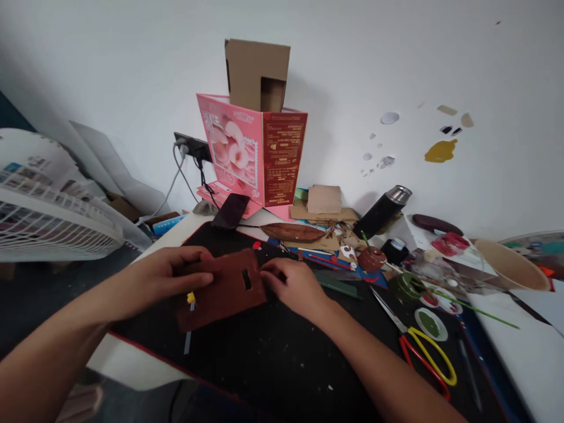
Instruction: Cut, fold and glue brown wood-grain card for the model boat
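A flat reddish-brown board, perhaps painted card, is held over the black mat, tilted slightly. Near its right end is a small rectangular cutout. My left hand grips its left part, thumb lying on the face and fingers at the far edge. At the right edge, my right hand pinches the board with curled fingers, some of them hidden. A small yellow piece shows at the board's lower left. Below it a thin grey strip hangs past the near edge.
Red-and-yellow-handled scissors lie right of my forearm. Beyond them are a green paint jar, a brown paint jar and a black flask. A phone rests near the pink folder. A fan stands left.
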The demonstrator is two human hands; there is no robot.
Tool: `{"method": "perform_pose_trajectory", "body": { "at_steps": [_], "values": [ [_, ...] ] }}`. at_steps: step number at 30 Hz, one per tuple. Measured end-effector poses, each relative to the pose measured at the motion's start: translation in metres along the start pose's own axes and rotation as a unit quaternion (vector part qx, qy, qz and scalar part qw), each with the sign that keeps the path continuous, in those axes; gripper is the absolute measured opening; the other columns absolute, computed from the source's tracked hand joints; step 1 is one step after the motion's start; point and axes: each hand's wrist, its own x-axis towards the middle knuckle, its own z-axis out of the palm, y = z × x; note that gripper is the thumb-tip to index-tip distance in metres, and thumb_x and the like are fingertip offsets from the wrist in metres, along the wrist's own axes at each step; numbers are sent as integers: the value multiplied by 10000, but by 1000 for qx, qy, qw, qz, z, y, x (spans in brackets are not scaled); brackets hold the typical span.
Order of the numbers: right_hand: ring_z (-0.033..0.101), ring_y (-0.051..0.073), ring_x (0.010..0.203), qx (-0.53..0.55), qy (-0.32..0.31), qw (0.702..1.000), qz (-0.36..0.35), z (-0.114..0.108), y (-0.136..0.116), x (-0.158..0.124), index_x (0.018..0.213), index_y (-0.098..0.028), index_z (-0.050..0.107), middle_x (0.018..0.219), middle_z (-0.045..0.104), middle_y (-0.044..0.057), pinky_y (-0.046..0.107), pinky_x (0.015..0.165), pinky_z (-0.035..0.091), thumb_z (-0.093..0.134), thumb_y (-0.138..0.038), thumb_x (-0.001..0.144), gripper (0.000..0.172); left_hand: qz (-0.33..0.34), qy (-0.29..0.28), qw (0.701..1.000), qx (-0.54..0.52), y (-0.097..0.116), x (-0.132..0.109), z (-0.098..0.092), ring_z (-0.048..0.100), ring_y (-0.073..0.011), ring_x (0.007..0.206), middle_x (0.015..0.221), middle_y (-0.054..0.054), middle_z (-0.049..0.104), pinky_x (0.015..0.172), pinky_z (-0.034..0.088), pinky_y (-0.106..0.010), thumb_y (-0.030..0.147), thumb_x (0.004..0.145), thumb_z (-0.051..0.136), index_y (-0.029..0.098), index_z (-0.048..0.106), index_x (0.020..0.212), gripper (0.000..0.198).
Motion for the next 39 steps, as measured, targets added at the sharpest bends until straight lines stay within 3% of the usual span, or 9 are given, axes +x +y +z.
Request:
{"method": "perform_pose_trajectory", "body": {
  "at_steps": [3, 9, 14, 19, 21, 24, 29, 33, 39],
  "values": [
    [624, 153, 664, 107, 37, 990, 80, -29, 11, -21, 1028, -196, 745, 754, 693, -8, 282, 646, 467, 616, -438, 998, 276, 12, -140, 989, 50, 17, 15, 2, 695, -232, 854, 960, -21, 753, 686, 533, -288, 492, 866, 731, 265, 691, 1073, 310],
    [643, 152, 770, 139, -7, 988, 71, -71, -10, -47, 1067, -221, 766, 918, 736, 18, 285, 704, 489, 676, -455, 966, 271, 60, -221, 959, 168, 67, 47, 26, 598, -179, 714, 793, 26, 626, 569, 437, -237, 423, 790, 734, 244, 563, 926, 283],
    [652, 163, 834, 38, -65, 997, -17, -74, -24, -52, 1112, -237, 778, 957, 719, 17, 284, 745, 483, 779, -449, 926, 282, 138, -269, 922, 243, 103, 65, 50, 574, -173, 735, 823, 33, 631, 592, 411, -242, 342, 765, 743, 238, 590, 907, 233],
    [617, 152, 762, 25, -89, 995, -38, -70, -18, -56, 876, -193, 749, 846, 712, 9, 276, 674, 415, 773, -367, 942, 188, 112, -329, 921, 175, 122, 74, 60, 680, -195, 875, 973, 6, 719, 705, 513, -250, 373, 830, 762, 229, 598, 1030, 295],
    [586, 137, 701, 63, -73, 995, -9, -71, -13, -60, 828, -201, 724, 770, 684, -21, 270, 631, 378, 763, -344, 941, 186, 129, -317, 929, 138, 123, 73, 57, 708, -227, 984, 1097, -23, 743, 799, 550, -285, 431, 878, 747, 246, 597, 1199, 399],
    [528, 129, 654, 146, -19, 988, 42, -74, 0, -69, 779, -211, 691, 707, 621, -38, 268, 602, 355, 726, -377, 945, 237, 177, -212, 953, 124, 113, 70, 48, 681, -280, 1136, 1264, -69, 713, 898, 561, -333, 509, 909, 727, 286, 535, 1417, 587],
    [483, 132, 616, 304, 87, 942, 112, -77, 31, -79, 817, -215, 683, 714, 590, -25, 276, 580, 360, 727, -530, 892, 327, 131, -55, 990, 22, 81, 61, 55, 662, -308, 1181, 1271, -99, 707, 966, 563, -412, 603, 910, 683, 256, 589, 1339, 561],
    [348, 105, 493, 383, 164, 896, 155, -71, 45, -78, 772, -230, 628, 585, 425, -75, 264, 477, 260, 783, -631, 793, 431, 85, -102, 991, 19, 70, 61, 85, 687, -301, 1154, 1241, -77, 739, 1017, 541, -448, 586, 892, 696, 255, 672, 1247, 486],
    [378, 112, 506, 385, 157, 898, 142, -65, 46, -77, 794, -228, 657, 594, 458, -58, 259, 465, 257, 779, -668, 783, 457, 83, -109, 991, 1, 72, 72, 112, 716, -304, 1116, 1144, -43, 795, 1024, 534, -428, 598, 876, 675, 250, 768, 1061, 406]
  ]
}}
